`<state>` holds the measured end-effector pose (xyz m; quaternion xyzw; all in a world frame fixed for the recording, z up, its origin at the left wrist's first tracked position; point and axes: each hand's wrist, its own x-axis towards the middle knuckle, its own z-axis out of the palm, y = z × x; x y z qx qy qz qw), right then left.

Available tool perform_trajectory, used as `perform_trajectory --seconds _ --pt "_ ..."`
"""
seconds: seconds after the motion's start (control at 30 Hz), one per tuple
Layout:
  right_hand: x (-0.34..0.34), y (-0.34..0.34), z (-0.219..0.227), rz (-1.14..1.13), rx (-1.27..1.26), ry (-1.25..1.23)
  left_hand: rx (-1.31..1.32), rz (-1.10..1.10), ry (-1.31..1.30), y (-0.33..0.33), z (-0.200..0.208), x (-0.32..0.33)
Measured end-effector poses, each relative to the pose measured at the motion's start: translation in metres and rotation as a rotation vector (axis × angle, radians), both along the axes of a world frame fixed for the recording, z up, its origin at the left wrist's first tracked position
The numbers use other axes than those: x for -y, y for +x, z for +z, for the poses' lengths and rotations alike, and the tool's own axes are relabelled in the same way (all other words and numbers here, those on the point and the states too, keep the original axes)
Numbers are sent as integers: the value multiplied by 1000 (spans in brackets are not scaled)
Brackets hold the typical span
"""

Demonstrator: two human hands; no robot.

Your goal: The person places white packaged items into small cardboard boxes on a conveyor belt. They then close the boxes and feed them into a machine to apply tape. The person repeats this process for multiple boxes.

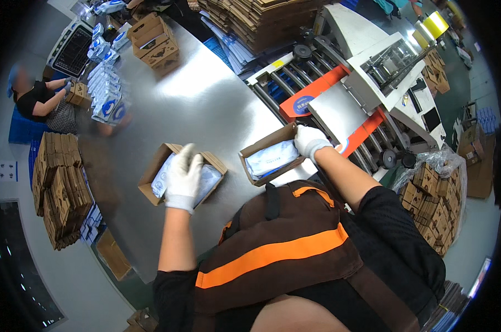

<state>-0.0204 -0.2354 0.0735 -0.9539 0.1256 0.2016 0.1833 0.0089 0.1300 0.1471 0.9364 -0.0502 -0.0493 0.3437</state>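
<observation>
In the head view, the right hand (311, 143) grips the right carton (267, 141); the left hand (184, 176) is over the left carton (149, 193) on the tabletop (123, 213), its fingers' hold unclear. Settling the packets (271, 157) inside seems underway; next calls for steady cartons.

1. A dark brown apron (272, 227), thick and slightly puffed, covers the person's front.
2. A broad, bright orange band (272, 255) crosses the middle of the apron.
3. Narrower orange trim (315, 192) sits at the apron's upper right.
4. A short black strap (272, 202) stands at the apron's top edge.
5. A wide brown strap (383, 299) shows at the apron's lower right.
6. Loose black short sleeves: left sleeve (174, 288) and right sleeve (397, 227), either side of the apron.
7. Beyond the apron, left hand (183, 176) and right hand (311, 141) wear white cuffed gloves.
</observation>
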Motion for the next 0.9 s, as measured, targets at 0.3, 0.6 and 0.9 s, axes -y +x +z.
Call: perform_trajectory --seconds 0.3,0.6,0.9 --pt "18 -50 -23 -416 206 558 -506 89 -488 -106 -77 86" --pt "-2 4 0 402 -182 270 79 -530 166 -81 -90 98" --pt "-38 -4 8 599 779 220 -546 418 -405 -73 -159 110"
